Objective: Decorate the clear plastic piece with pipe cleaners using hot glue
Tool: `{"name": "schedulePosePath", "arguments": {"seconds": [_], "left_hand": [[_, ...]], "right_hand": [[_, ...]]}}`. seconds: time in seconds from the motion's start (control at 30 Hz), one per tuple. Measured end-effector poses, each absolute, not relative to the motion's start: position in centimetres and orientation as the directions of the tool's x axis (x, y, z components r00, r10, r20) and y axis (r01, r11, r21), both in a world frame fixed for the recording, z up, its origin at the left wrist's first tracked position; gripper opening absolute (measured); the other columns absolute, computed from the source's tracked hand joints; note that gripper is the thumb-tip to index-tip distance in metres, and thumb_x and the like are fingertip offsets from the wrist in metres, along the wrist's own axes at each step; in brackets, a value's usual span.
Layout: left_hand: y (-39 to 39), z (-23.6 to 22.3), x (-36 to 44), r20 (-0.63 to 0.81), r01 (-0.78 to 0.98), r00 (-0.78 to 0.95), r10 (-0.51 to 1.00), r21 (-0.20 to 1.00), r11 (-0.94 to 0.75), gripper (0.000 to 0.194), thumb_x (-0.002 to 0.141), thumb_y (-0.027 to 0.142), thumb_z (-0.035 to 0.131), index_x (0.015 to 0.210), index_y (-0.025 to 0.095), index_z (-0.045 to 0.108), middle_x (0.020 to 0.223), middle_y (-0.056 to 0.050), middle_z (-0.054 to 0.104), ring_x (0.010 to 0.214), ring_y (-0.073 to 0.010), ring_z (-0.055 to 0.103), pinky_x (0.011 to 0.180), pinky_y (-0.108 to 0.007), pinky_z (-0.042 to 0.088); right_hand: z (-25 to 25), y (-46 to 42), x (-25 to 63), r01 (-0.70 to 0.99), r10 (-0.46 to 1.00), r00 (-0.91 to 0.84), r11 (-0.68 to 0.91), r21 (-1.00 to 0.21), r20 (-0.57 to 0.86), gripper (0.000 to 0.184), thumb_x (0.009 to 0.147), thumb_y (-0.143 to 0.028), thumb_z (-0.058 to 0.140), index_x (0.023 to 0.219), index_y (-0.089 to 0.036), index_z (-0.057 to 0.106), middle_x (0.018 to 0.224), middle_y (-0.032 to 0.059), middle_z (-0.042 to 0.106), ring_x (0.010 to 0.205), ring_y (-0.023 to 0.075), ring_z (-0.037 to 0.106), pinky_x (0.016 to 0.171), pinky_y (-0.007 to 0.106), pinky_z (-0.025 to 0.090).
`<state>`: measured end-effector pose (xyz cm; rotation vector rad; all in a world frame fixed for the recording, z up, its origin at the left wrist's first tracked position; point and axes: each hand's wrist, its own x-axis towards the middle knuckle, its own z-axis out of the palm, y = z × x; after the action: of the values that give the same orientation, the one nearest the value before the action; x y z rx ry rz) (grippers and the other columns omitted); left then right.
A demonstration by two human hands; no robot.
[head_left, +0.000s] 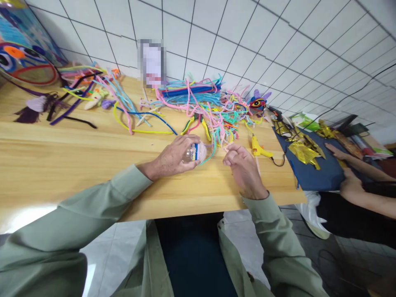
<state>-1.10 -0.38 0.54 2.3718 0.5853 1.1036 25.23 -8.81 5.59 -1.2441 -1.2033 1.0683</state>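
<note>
Clear plastic bottle with a blue-and-white label and pale pink end (195, 152), held sideways over a long, pale wooden table (62, 161), nearer than a heap of pastel, fuzzy pipe cleaners (192, 99). The step looks like steadying the bottle for fingerwork; the next move would call for a firm hold and fine touch. The left hand (173, 159) grasps the bottle; the right hand (243, 165) is curled nearby, its grip too small to tell.

The pale wooden tabletop (77, 159) leaves passage across its left front; a tangled heap of multicoloured fuzzy stems (215, 119) blocks the way ahead, a yellow plastic glue gun (258, 148) the right.
</note>
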Motion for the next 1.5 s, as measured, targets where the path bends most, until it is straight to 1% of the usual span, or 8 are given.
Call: {"name": "schedulePosePath", "arguments": {"seconds": [0.1,0.2,0.37,0.47,0.63,0.93,1.3,1.5], "left_hand": [[-0.4,0.6,-1.1,0.595,0.178,0.597,0.538,0.555,-0.812,0.055,0.092,0.033,0.078,0.14,0.021,0.056,0.145,-0.017,0.068,0.142,-0.0361,0.063,0.121,-0.054,0.051],[-0.3,0.6,-1.2,0.608,0.167,0.6,0.52,0.54,-0.825,0.053,0.094,0.035,0.077,0.14,0.021,0.055,0.144,-0.017,0.068,0.141,-0.0352,0.064,0.12,-0.053,0.052],[-0.1,0.4,-1.4,0.604,0.128,0.577,0.55,0.598,-0.791,0.052,0.095,0.04,0.077,0.139,0.022,0.057,0.142,-0.017,0.068,0.14,-0.0343,0.064,0.12,-0.053,0.051],[-0.2,0.7,-1.6,0.523,0.09,0.522,0.674,0.752,-0.653,0.054,0.093,0.045,0.079,0.138,0.022,0.058,0.143,-0.016,0.066,0.138,-0.0335,0.063,0.118,-0.051,0.052],[0.1,1.2,-1.8,0.276,-0.091,0.387,0.88,0.961,-0.261,0.054,0.092,0.054,0.078,0.134,0.025,0.059,0.135,-0.009,0.068,0.129,-0.0291,0.066,0.107,-0.042,0.057],[0.0,1.5,-1.3,0.031,-0.353,0.306,0.952,0.932,0.083,0.051,0.084,0.05,0.081,0.124,0.027,0.061,0.128,-0.004,0.07,0.115,-0.0234,0.069,0.095,-0.034,0.058],[-0.2,1.5,-1.2,-0.112,-0.378,0.338,0.934,0.893,0.244,0.046,0.09,0.058,0.075,0.12,0.024,0.067,0.129,-0.008,0.078,0.124,-0.0302,0.074,0.106,-0.045,0.061],[-0.3,1.5,-0.8,-0.156,-0.385,0.361,0.919,0.873,0.299,0.048,0.09,0.058,0.073,0.122,0.021,0.071,0.129,-0.01,0.08,0.13,-0.0332,0.073,0.109,-0.049,0.061]], "right_hand": [[4.9,-8.7,26.4,0.38,0.99,0.045,0.103,-0.919,0.13,0.032,0.08,-0.036,0.079,0.108,-0.028,0.066,0.098,0.0017,0.068,0.093,0.0224,0.067,0.087,0.042,0.056],[5.3,-8.7,26.1,0.554,0.98,-0.105,0.2,-0.808,0.17,0.035,0.089,-0.039,0.074,0.122,-0.029,0.066,0.123,0.0088,0.071,0.115,0.0289,0.07,0.099,0.051,0.058],[5.9,-7.6,23.0,0.652,0.894,-0.368,0.444,-0.615,0.255,0.068,0.091,-0.039,0.08,0.152,-0.03,0.052,0.155,0.0145,0.059,0.147,0.0375,0.056,0.121,0.062,0.05],[5.0,-6.4,21.8,0.633,0.885,-0.4,0.454,-0.627,0.236,0.09,0.087,-0.04,0.084,0.163,-0.027,0.038,0.165,0.019,0.049,0.155,0.0407,0.048,0.127,0.066,0.044],[3.6,-5.2,21.2,0.471,0.903,-0.365,0.39,-0.791,0.228,0.085,0.094,-0.047,0.079,0.164,-0.028,0.035,0.164,0.0181,0.05,0.149,0.0374,0.056,0.124,0.063,0.049],[2.2,-5.3,20.4,0.269,0.949,-0.247,0.262,-0.927,0.197,0.075,0.096,-0.06,0.078,0.158,-0.032,0.047,0.157,0.016,0.058,0.132,0.0334,0.068,0.113,0.06,0.058],[1.0,-4.8,20.5,0.026,0.978,-0.182,0.105,-0.994,0.098,0.064,0.096,-0.072,0.071,0.144,-0.031,0.063,0.142,0.0103,0.07,0.13,0.0306,0.067,0.101,0.047,0.062],[1.3,-5.1,19.9,0.086,0.987,-0.129,0.107,-0.991,0.095,0.067,0.088,-0.068,0.083,0.139,-0.029,0.064,0.133,0.0108,0.071,0.118,0.029,0.069,0.095,0.046,0.062]]}}
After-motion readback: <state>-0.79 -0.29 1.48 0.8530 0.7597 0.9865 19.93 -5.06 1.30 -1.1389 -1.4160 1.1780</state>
